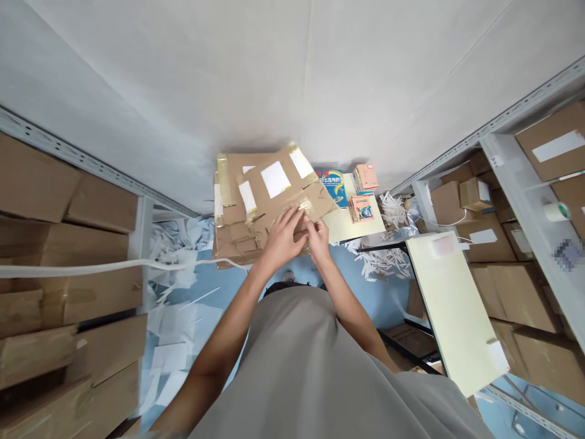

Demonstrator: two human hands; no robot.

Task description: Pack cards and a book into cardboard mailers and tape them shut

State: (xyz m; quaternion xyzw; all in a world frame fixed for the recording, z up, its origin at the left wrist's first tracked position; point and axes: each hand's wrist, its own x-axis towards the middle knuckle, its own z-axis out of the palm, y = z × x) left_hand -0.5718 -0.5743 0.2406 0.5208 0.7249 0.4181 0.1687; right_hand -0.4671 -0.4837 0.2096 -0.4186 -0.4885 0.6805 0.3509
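Observation:
Flattened cardboard (pixel 233 228) lies stacked on the table against the wall. Its top piece (pixel 256 183) is set at an angle and bears several white labels and shiny strips of clear tape (pixel 305 201). My left hand (pixel 286 235) rests on the near part of this top piece, fingers stretched out over it. Close beside it, my right hand (pixel 319 236) has thumb and fingers pinched together at the cardboard's near edge. What those fingertips hold is too small to make out.
Right of the cardboard, a blue book (pixel 336 188) and small stacks of booklets (pixel 363 208) sit on the pale tabletop (pixel 340 227). Shelves of cartons (pixel 100 262) flank both sides. Paper scraps (pixel 171 360) litter the floor; a white cable (pixel 169 263) crosses at left. Another pale table (pixel 452 305) stands right.

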